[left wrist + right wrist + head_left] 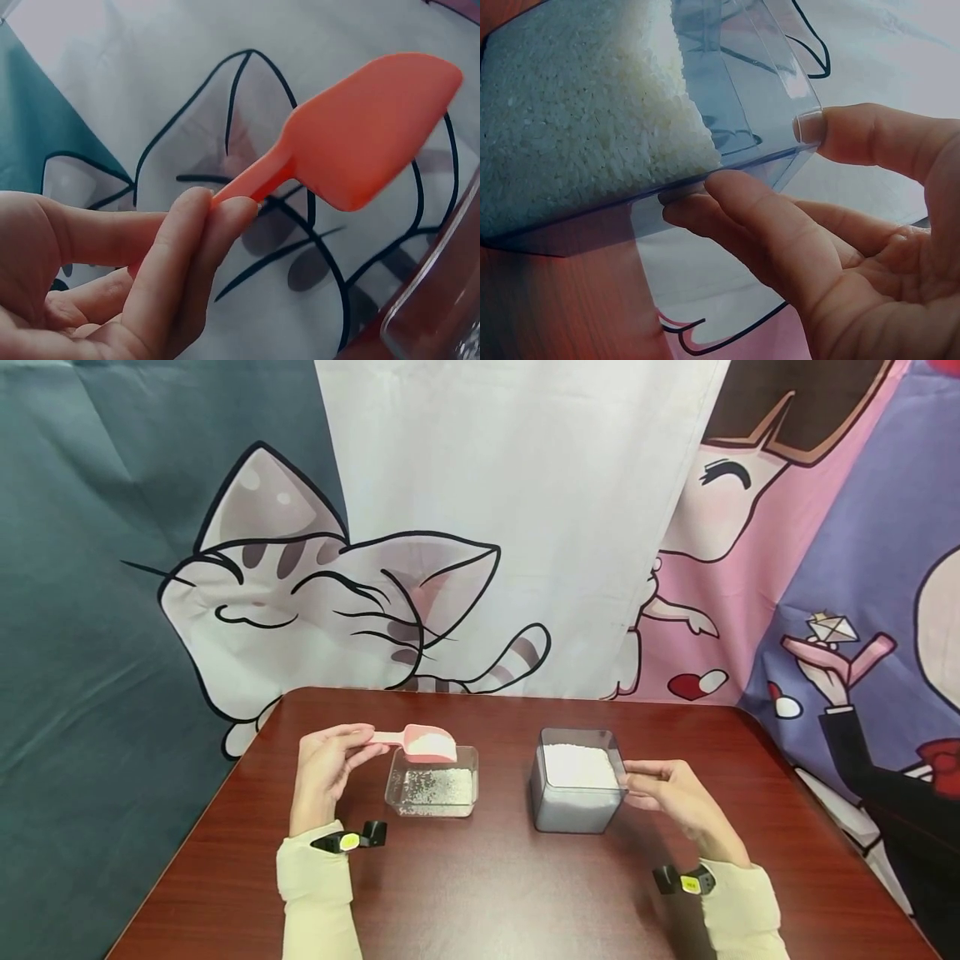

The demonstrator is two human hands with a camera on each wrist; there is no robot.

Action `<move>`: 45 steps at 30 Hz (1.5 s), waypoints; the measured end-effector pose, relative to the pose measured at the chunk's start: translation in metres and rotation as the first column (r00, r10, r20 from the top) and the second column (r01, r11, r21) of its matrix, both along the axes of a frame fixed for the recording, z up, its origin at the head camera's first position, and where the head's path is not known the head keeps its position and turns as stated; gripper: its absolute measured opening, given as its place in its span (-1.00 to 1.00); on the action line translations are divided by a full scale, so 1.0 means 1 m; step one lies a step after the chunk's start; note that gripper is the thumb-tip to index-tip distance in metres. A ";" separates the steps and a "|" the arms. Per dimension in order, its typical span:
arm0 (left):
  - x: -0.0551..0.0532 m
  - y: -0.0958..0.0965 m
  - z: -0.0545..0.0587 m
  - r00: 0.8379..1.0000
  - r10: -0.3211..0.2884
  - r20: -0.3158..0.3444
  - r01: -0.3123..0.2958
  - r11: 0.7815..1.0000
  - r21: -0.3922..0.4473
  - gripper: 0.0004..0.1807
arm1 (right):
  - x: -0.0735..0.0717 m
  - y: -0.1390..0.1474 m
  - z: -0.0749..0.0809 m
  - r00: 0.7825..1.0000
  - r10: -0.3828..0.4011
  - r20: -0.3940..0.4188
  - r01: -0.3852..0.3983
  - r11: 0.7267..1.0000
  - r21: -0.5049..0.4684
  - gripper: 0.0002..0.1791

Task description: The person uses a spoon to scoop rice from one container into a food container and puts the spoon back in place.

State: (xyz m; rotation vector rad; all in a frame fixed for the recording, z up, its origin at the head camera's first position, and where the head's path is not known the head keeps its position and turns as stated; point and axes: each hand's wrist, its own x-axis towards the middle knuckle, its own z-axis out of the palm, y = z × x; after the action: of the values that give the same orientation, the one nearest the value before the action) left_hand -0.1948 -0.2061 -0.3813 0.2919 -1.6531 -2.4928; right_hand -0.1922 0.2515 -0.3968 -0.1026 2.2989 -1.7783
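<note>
My left hand [330, 768] pinches the thin handle of a pink scoop [367, 127] between thumb and fingertips. White rice [432, 746] lies in the bowl of the scoop, which is held over the back part of a low clear tray [392, 797]. Rice grains are scattered across the tray's bottom. To the right stands a deeper, bluish see-through container [573, 810], filled with rice [577, 112]. At its right side my right hand [667, 789] grips a corner, thumb on one wall and fingers along the other.
Both vessels stand on a reddish-brown wooden table [480, 893]. Behind its far edge hangs a cloth [480, 460] printed with a cartoon cat and figures. A strap with a small black camera [373, 833] is worn on the left wrist, another camera [666, 879] on the right.
</note>
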 end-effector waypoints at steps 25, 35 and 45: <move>0.001 0.017 0.010 0.996 0.067 0.059 -0.041 0.931 -0.362 -0.73 | -0.003 0.001 -0.004 0.999 0.013 -0.033 -0.014 0.999 -0.033 -0.44; 0.010 0.035 0.022 0.992 0.124 -0.021 -0.112 0.802 -0.586 -0.83 | -0.001 0.002 -0.004 1.000 0.031 -0.003 -0.031 0.998 -0.052 -0.46; 0.015 0.048 0.030 0.959 0.173 -0.222 -0.280 0.503 -0.818 -0.86 | -0.002 0.002 -0.004 1.000 0.012 -0.006 -0.013 0.999 -0.042 -0.43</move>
State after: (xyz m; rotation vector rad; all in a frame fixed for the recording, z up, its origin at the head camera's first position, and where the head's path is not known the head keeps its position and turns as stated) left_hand -0.1799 -0.1585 -0.3516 0.2102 -2.3380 -1.2243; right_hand -0.1943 0.2535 -0.4010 -0.1290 2.2605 -1.8225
